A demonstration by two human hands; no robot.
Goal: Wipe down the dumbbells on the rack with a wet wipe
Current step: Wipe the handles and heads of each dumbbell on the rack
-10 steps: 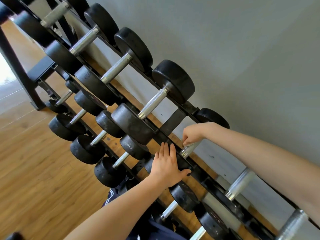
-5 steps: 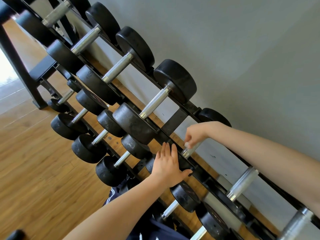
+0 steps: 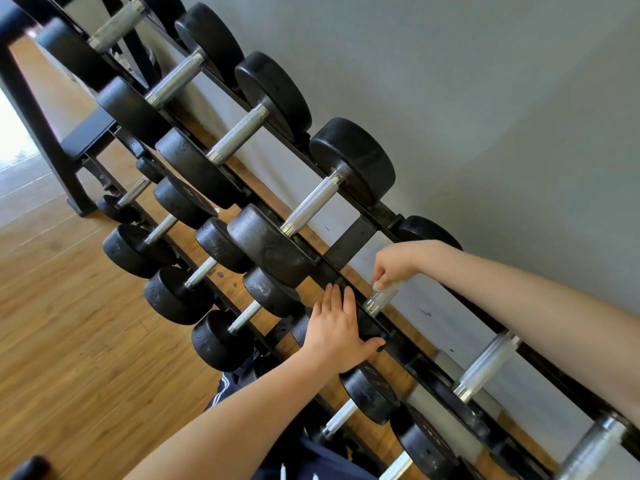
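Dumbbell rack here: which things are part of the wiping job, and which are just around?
Part of the job:
- right hand, pinching at the handle of a dumbbell
- left hand, flat on that dumbbell's near weight
- other dumbbells on the rack

Just around:
- wood floor
- grey wall
- bench

No wipe is clearly visible.

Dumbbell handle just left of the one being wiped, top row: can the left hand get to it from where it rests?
Probably yes: left hand lies flat nearby, holding nothing; that handle looks uncovered.
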